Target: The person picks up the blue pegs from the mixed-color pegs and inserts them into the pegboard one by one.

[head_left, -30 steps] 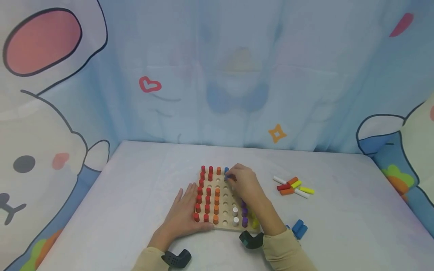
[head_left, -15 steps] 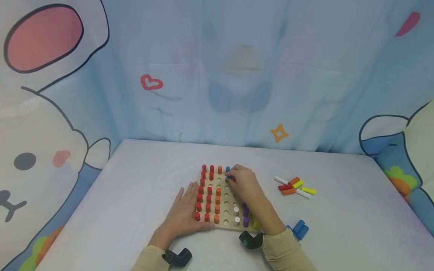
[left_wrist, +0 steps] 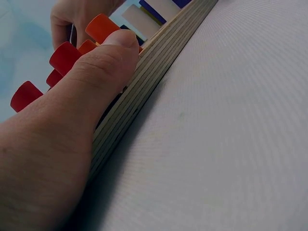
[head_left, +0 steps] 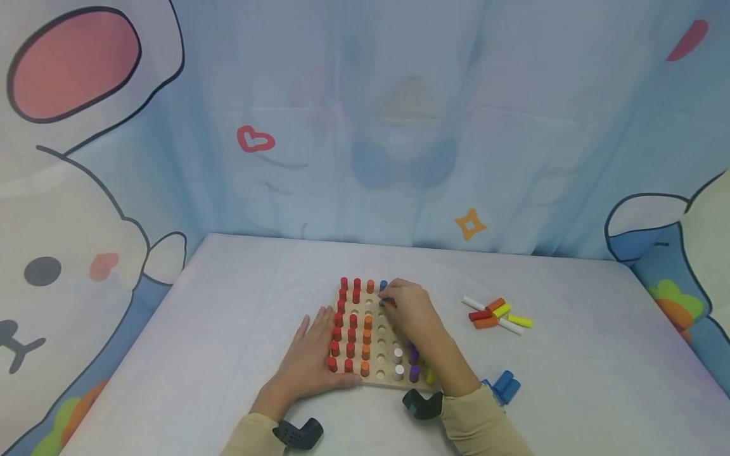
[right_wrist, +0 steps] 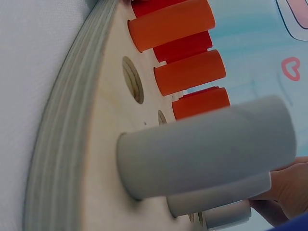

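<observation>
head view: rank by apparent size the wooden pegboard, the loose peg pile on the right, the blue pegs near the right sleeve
1. wooden pegboard, clearly largest.
2. loose peg pile.
3. blue pegs, smallest, though the right sleeve hides part of them and they lie nearer the camera, so 2 versus 3 is less sure.

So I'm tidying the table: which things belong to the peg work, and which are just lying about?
In use: pegboard, blue peg under the right hand, left hand steadying the board.
Lying about: loose pegs, blue pieces.
</observation>
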Action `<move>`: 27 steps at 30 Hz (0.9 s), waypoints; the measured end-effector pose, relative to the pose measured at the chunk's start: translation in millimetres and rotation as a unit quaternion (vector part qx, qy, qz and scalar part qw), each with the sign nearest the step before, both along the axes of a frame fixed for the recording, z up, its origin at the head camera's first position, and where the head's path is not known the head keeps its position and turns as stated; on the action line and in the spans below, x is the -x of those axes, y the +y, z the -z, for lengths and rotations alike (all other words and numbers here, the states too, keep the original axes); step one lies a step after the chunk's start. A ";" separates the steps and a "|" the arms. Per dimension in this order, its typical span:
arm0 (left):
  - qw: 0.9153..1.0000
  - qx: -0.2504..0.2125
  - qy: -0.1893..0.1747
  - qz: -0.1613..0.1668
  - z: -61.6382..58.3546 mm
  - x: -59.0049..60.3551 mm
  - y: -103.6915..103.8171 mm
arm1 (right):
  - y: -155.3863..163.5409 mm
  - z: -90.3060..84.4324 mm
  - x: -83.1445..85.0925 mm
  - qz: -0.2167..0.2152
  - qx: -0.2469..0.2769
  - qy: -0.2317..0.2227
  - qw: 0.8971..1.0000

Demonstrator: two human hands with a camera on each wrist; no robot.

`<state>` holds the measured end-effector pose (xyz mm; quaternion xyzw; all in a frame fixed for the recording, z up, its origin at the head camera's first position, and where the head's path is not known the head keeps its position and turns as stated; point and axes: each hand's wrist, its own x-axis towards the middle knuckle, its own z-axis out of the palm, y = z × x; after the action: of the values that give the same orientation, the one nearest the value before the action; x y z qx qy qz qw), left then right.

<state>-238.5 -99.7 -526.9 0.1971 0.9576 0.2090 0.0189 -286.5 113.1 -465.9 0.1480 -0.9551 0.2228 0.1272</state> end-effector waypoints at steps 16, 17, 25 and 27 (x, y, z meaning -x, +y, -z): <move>1.000 -0.002 0.005 0.003 -2.4 -1.6 -0.3 | -1.2 3.0 1.1 -0.007 -0.001 0.026 1.000; 1.000 -0.002 0.005 0.002 -2.6 -1.7 -0.3 | -1.3 3.3 1.4 -0.009 -0.001 0.029 1.000; 1.000 -0.001 0.007 0.004 -2.7 -1.8 -0.4 | -2.5 4.3 1.0 -0.018 -0.008 0.047 0.999; 1.000 -0.001 0.007 0.004 -2.4 -1.6 -0.5 | -3.2 4.9 0.9 -0.015 -0.011 0.045 0.999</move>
<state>-236.9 -100.2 -524.5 0.2027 0.9567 0.2087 0.0133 -287.4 109.9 -470.9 0.1738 -0.9483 0.2077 0.1654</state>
